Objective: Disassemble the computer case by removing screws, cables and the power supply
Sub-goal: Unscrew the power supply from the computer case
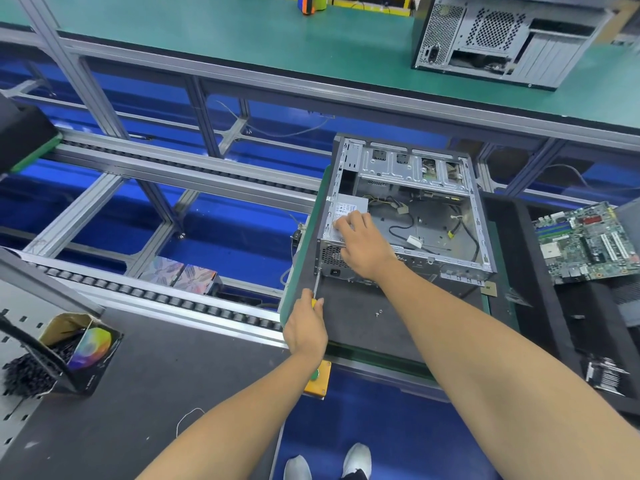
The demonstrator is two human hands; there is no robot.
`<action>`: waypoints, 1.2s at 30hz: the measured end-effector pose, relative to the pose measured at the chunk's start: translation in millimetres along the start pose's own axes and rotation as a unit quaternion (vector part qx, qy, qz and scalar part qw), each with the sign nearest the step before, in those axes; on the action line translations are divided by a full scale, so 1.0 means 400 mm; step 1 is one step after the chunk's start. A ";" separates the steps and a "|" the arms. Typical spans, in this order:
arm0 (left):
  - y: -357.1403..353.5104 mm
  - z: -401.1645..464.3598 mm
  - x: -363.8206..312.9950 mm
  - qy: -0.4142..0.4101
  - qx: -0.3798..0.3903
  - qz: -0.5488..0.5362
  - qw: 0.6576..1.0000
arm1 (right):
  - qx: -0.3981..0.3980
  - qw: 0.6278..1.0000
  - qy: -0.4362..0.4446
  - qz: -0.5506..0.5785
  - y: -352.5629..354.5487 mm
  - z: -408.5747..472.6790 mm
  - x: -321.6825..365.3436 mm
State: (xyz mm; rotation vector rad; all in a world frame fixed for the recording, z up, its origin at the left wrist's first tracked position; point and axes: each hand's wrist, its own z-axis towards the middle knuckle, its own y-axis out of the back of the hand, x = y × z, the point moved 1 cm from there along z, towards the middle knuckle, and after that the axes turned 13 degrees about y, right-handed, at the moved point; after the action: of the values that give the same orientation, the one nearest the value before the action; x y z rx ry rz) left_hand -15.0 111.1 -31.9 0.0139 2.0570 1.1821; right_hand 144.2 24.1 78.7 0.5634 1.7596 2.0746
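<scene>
Two bare hands at open grey metal computer case. Left hand grips yellow-handled screwdriver, tip at case's near-left corner. Right hand lies flat, fingers spread, on silver boxed power supply inside.

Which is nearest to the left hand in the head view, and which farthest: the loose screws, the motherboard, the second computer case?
From the left hand:
1. Loose screws, just right, on the dark mat.
2. Motherboard, far right.
3. Second computer case, on the green bench at the back.

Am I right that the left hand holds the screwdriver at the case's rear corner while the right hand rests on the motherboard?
Not quite: in the head view the right hand rests on the power supply inside the case, not the motherboard. The left hand does hold the screwdriver.
</scene>
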 end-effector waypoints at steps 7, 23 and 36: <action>0.010 0.027 0.022 0.037 0.069 -0.084 0.993 | 0.002 1.000 0.000 -0.007 -0.002 0.000 0.000; 0.027 0.059 0.022 0.172 0.247 -0.345 0.889 | 0.001 1.000 -0.001 -0.010 -0.005 0.002 -0.005; 0.014 0.048 0.017 0.158 0.229 -0.266 0.923 | -0.005 1.000 0.001 -0.012 -0.011 0.001 -0.006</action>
State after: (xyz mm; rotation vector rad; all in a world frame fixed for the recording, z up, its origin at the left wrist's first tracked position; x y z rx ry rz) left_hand -10.2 130.9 -37.3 -0.5086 2.3643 0.3726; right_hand 146.6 23.6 74.3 0.5354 1.7470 2.0683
